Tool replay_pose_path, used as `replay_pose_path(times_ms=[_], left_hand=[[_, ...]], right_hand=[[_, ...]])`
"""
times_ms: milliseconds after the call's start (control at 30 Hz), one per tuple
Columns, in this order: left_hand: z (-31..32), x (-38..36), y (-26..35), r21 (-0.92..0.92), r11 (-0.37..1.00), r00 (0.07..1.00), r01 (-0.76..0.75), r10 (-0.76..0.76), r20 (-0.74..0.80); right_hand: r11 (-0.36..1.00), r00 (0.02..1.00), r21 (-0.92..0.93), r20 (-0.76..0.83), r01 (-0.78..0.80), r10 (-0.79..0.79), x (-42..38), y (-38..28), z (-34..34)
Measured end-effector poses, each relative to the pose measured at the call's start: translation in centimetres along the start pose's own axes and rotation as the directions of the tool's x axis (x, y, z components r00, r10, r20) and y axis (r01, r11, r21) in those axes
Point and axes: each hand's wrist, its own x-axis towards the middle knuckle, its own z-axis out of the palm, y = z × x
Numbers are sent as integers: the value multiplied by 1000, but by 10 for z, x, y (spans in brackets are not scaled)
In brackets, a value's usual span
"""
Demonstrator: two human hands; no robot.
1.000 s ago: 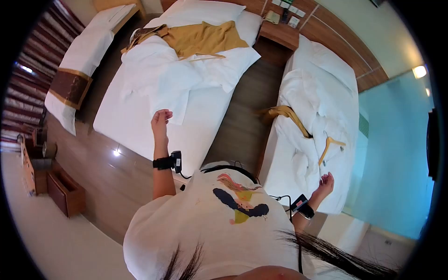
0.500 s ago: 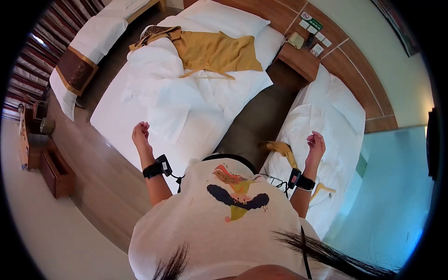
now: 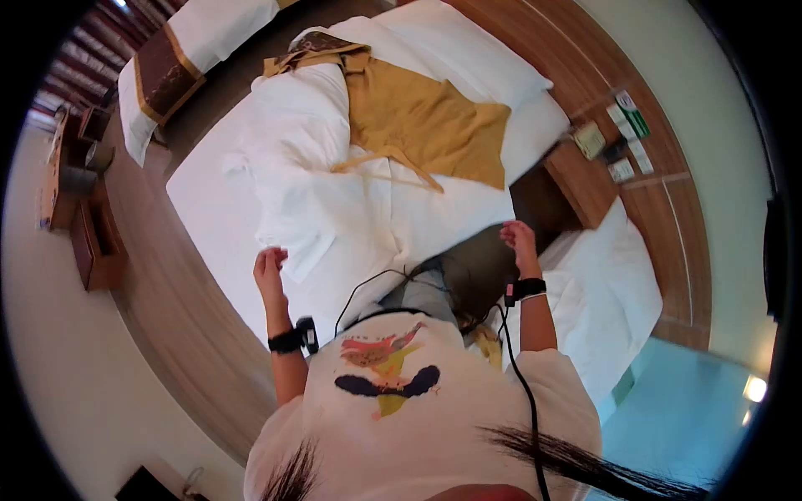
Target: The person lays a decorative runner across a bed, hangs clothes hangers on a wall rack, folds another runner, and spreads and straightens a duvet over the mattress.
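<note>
A mustard-yellow garment with long straps, apron-like [image 3: 426,117], lies spread over the white bedding [image 3: 292,200] of the middle bed. One strap [image 3: 409,171] trails toward me across the sheet. My left hand [image 3: 270,269] hovers above the near left part of this bed, fingers loosely bent and nothing in them. Over the gap between the two beds is my right hand [image 3: 520,240], also empty, with its fingers slightly apart. Neither hand touches the garment. Each wrist wears a black strapped device with a cable.
At right stands another white bed [image 3: 576,284], with yellow cloth [image 3: 489,346] partly hidden by my body. A wooden nightstand [image 3: 576,179] sits between the headboards. A third bed with a brown runner [image 3: 167,71] is at upper left; a wooden luggage bench [image 3: 100,242] lines the left wall.
My body has turned and moved closer to the middle bed, so the garment appears larger and nearer. My right hand has shifted from over the right bed to the gap. Both hands stay empty.
</note>
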Motion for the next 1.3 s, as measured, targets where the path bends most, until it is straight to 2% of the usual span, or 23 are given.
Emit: replay_pose_path(times_ms=[67,133,233,300,367,400,467,500,567,633,667,700,767,800,833,900,933,1000,1033,1100,1233,1300], left_hand=[[7,-6,-6,45,998,992,49,-43,-115],[15,-10,-18,51,991,969,123,-108,-224],[45,-26,-12,118,972,938,201,-156,-311],[58,-34,-26,120,949,908,291,-235,-346],[72,-41,-28,123,947,900,297,-235,-368],[77,-48,-33,131,946,903,297,-234,-361],[76,-55,-39,135,938,879,319,-239,-413],[78,-63,-48,134,938,865,321,-232,-445],[79,-76,-60,114,935,837,337,-242,-491],[75,-88,-77,42,938,812,343,-273,-517],[81,-92,-72,30,940,806,341,-276,-524],[85,-96,-70,31,940,798,341,-272,-537],[89,-100,-67,58,933,794,356,-269,-546],[85,-103,-68,17,941,793,339,-276,-543],[84,-108,-64,12,943,787,332,-270,-555],[85,-115,-60,66,945,786,322,-227,-575],[82,-123,-59,58,947,781,315,-224,-582],[76,-133,-68,71,956,772,283,-184,-609],[73,-143,-66,59,961,770,271,-179,-613],[70,-153,-70,49,976,772,212,-137,-621],[46,-182,-63,15,992,763,128,-89,-640],[31,-189,-60,23,999,762,-39,44,-646]], right_hand=[[995,990,-71,121,-65,73,68,18,11],[963,973,-224,135,-153,186,128,32,33],[957,942,-266,277,-112,187,200,71,62],[891,931,-423,230,-168,284,250,110,80],[730,945,-678,290,91,152,316,192,84],[724,935,-681,316,105,161,324,200,90],[562,899,-798,388,217,205,332,210,111],[663,911,-716,393,220,122,334,221,116],[704,963,-669,255,238,-84,331,251,133],[653,969,-722,233,227,-79,327,270,135],[548,890,-813,383,198,246,327,254,135],[550,883,-809,396,206,251,317,241,139],[565,852,-823,341,66,397,308,241,144],[516,737,-852,406,91,540,306,238,149],[693,854,-718,320,-64,410,290,248,149],[824,771,-566,514,-23,375,278,241,147],[824,768,-566,523,-11,370,269,229,148],[772,748,-622,451,-127,487,247,191,154],[775,751,-623,459,-109,475,233,176,154],[813,815,-581,456,-31,357,218,153,155],[814,858,-578,446,58,256,176,97,138],[830,866,-536,478,154,148,175,88,123]])
